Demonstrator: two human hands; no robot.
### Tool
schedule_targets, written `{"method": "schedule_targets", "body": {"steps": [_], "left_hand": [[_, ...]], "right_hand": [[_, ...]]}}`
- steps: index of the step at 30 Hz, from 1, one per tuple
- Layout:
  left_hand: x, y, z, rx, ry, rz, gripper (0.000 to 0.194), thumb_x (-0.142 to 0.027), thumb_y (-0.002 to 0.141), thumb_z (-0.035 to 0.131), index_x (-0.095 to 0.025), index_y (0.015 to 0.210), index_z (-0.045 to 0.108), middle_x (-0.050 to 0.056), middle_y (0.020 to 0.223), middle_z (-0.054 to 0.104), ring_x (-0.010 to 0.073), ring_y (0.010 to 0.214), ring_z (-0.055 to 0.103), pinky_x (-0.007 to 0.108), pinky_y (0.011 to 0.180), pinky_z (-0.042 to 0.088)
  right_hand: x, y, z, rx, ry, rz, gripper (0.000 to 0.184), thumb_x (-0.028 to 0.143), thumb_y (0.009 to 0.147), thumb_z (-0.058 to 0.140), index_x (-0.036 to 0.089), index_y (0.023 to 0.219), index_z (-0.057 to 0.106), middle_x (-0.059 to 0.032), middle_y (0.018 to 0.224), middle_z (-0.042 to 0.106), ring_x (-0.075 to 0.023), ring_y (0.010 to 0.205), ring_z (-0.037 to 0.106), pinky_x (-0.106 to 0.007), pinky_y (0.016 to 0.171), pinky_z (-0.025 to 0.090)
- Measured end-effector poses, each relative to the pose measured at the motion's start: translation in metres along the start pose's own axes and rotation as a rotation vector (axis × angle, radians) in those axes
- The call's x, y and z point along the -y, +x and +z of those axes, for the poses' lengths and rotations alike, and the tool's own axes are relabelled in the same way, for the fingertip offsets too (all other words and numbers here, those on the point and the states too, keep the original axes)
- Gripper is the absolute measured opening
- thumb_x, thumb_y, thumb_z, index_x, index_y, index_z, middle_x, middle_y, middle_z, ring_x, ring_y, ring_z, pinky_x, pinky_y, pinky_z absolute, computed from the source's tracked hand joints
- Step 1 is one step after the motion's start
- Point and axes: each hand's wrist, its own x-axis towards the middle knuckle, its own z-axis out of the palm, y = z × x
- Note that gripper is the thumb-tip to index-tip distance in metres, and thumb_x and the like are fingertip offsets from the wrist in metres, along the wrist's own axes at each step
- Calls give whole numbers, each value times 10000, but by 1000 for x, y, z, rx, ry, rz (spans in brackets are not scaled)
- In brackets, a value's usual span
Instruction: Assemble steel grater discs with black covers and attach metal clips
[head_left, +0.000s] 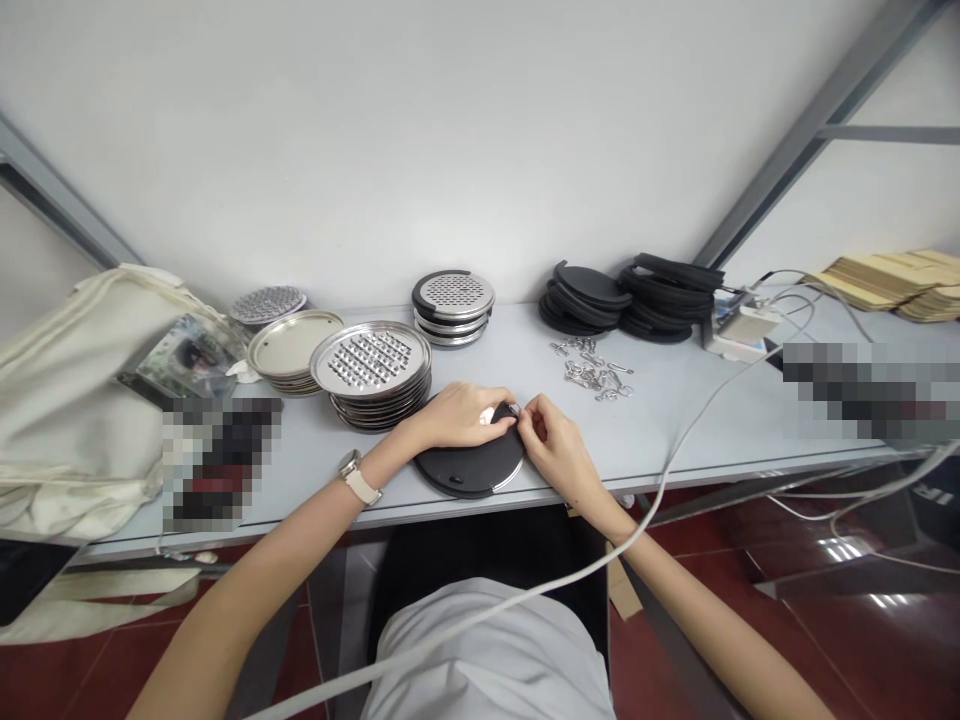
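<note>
A round black disc (469,472) with a silver metal rim showing along its right side lies flat near the table's front edge. My left hand (463,415) is closed over its far edge, thumb and fingers gripping it, with a scrap of white between them. On the right, my right hand (553,440) pinches at the rim beside a small shiny metal piece (514,409); the fingertips partly hide what they hold. Left of the disc stands a stack of round metal grater plates (371,362). Loose small metal clips (592,375) lie scattered beyond my right hand.
Behind are more grater discs (454,295), plain round plates (294,345), black round covers (585,295) and black rings (667,300). A white cable (675,450) crosses in front of my right forearm. A cream cloth bag (82,390) sits left; yellowish flat pieces (885,282) lie right.
</note>
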Motion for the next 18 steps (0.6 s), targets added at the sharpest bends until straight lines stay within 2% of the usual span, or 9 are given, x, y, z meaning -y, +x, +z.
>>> {"method": "schedule_targets", "body": {"steps": [18], "left_hand": [[0, 0, 0, 4, -3, -11, 285, -376, 898, 477, -233, 1118, 588, 16, 993, 708, 198, 881, 668, 271, 735, 456]], "right_hand": [[-1, 1, 0, 7, -16, -9, 182, 296, 925, 427, 215, 762, 422, 32, 634, 478, -131, 558, 446, -259, 565, 337]]}}
